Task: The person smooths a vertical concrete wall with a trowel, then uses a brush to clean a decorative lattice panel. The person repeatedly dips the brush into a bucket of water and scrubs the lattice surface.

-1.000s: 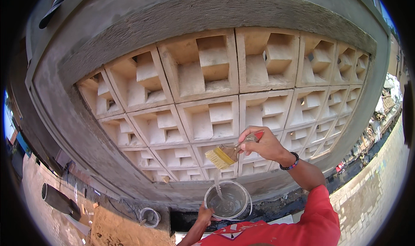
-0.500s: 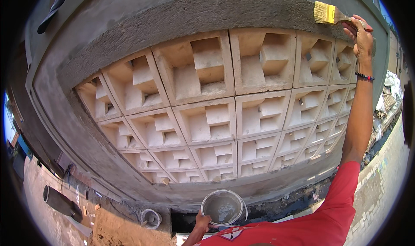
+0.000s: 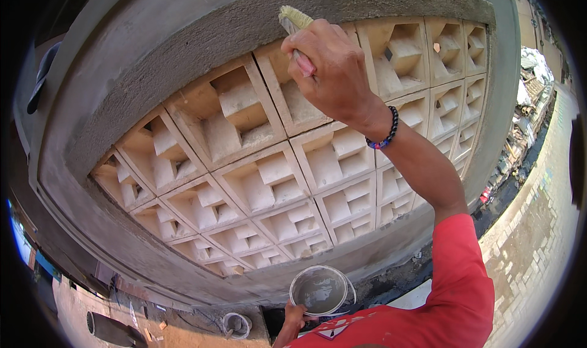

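head view, brush [image 3: 291, 24] clamped in right fingers [image 3: 300, 41], bristles [image 3: 298, 16] above them; left fingers [image 3: 298, 311] gripping bucket [image 3: 318, 270]

Brush [image 3: 296, 18] tilted, pale yellow bristles uppermost, reddish handle end below, raised at the dark plaster band [image 3: 189, 57], round open bucket [image 3: 319, 270] lower down, grey liquid [image 3: 321, 294] inside.

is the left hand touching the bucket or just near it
Touching: the head view shows the left hand holding the bucket at its lower left edge, with no gap between them.
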The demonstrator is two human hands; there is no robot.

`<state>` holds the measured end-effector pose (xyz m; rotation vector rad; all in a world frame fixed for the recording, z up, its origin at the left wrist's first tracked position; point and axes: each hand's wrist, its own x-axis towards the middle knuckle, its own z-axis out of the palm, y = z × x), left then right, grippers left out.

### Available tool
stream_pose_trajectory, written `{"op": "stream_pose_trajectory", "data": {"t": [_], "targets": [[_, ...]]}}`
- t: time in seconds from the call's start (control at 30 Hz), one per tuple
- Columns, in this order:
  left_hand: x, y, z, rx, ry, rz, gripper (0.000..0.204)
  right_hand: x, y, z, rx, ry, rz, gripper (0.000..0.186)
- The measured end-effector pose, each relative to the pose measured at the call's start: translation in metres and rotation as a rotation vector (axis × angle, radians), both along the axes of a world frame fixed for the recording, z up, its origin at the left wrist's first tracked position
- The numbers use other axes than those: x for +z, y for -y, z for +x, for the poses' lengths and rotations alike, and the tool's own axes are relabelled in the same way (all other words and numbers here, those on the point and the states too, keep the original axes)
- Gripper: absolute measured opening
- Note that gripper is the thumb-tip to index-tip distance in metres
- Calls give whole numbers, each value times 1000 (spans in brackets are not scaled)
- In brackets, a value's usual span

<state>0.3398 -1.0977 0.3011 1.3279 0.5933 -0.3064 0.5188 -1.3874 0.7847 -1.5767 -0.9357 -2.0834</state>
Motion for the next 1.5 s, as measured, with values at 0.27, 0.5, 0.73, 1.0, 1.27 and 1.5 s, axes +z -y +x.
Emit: {"op": "stream_pose_trajectory", "data": {"t": [0.27,0.5,0.73,1.0,1.27,1.5], "targets": [[0,22,17,-42,12,-66,55,-159,-16,-77,729,-1251,-379,13],[41,68,33,-89,-5,-122,58,-403,-53,-71,561,-1821,-671,20],[26,86,37,-76,19,-146,57,-344,5,-48,689,-1949,-319,18],[44,104,32,-121,-53,16,63,-51,129,-31,1177,-958,190,19],[12,110,31,-93,-4,-15,69,77,317,28,930,-491,312,7],[4,120,33,-37,-9,-50,65,75,500,10,232,-140,670,3]]}}
